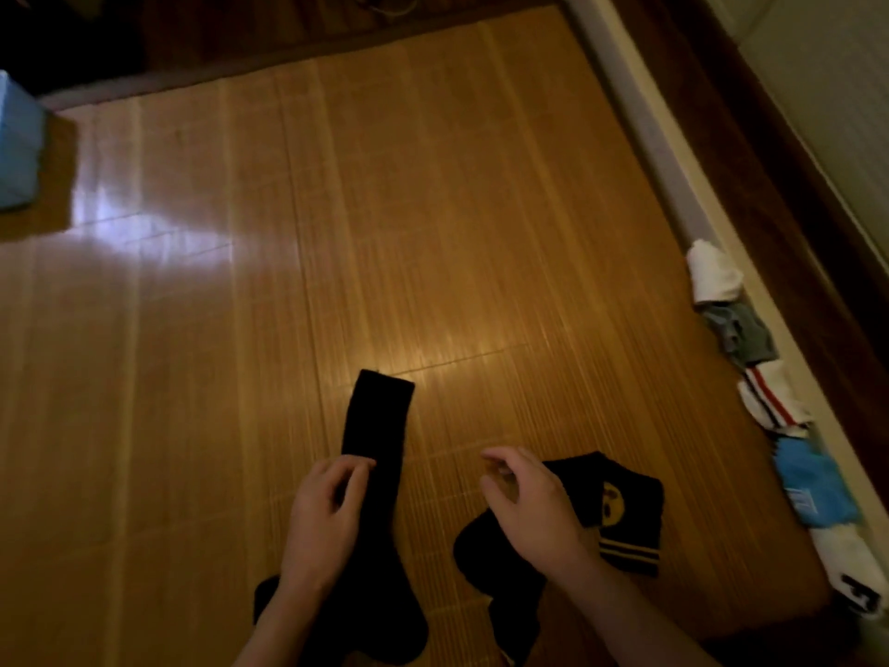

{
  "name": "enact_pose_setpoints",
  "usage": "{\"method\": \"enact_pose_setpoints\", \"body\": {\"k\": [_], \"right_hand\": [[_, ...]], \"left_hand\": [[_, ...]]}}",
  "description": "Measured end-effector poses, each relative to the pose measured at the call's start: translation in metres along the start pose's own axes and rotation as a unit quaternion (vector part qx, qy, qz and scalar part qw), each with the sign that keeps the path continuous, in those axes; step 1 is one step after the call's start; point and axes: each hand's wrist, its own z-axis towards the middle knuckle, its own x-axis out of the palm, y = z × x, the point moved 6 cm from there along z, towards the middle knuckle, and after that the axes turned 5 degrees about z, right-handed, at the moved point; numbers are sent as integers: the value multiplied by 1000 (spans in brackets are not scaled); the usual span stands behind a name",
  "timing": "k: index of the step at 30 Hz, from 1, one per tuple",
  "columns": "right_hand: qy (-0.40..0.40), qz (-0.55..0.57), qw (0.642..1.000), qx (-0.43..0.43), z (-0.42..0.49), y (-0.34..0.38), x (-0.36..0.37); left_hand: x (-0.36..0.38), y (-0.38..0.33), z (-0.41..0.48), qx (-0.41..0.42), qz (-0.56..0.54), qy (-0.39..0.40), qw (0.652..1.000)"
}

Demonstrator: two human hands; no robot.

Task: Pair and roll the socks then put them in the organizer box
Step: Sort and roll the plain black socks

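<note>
Left hand [321, 515] on the long black sock [380, 416], fingers curled and pinching its left edge. The sock lies flat on the bamboo mat [433, 209], running ahead of the hand. Right hand [534, 510] is loosely curled, holding nothing, over the black sock with yellow face [625, 507]. A row of rolled socks [769, 402] sits well to its right. A light blue box [17, 146] is far left of the left hand.

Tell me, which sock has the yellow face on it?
The black sock partly behind the right hand, with yellow stripes too. The long sock the left hand holds is plain black; the rolled socks show no face.
</note>
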Motion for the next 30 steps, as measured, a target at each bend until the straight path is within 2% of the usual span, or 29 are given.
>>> {"method": "enact_pose_setpoints", "body": {"k": [2,4,7,9,12,17,20,22,26,28,30], "right_hand": [[23,6,1000,11,4,8,18],[66,49,995,64,7,12,37],[127,165,958,195,7,15,70],[130,201,936,257,7,16,89],[108,273,906,304,7,21,118],[-7,328,886,328,14,26,131],[24,404,857,320,13,38,128],[43,442,843,304,17,50,120],[56,498,811,302,29,67,103],[68,508,812,279,34,79,91],[64,507,825,243,41,90,79]], "left_hand": [[-4,21,-2,-36,42,47,997],[-1,35,-6,-68,41,87,993],[0,41,-5,-76,18,59,995],[1,42,-2,-86,-13,45,995],[10,39,-2,-97,-53,76,991],[12,33,-2,-92,-138,59,984],[1,29,-5,-94,-223,34,970],[-5,20,-8,-82,-279,47,956],[-10,11,-12,-48,-254,72,963],[-14,5,-14,-42,-284,86,954],[-15,2,-14,-60,-349,126,927]]}}
